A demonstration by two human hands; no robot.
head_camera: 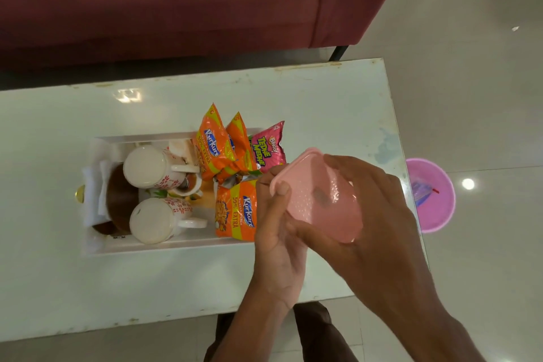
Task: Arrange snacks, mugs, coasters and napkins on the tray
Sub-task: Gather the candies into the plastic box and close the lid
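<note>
Both hands clamp a pink container (318, 197) above the tabletop's (323, 103) right side. The left hand (276, 229) presses its thumb on the left rim, and the right hand (376, 209) wraps round the right side. Just left, the tray (176, 247) holds mugs (147, 167), snack packets (235, 210), napkins (92, 194) and coasters (120, 197).

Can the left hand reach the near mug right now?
Likely not at once: left hand and right hand both hold the pink box. Otherwise nothing covers the near mug in the tray.
</note>
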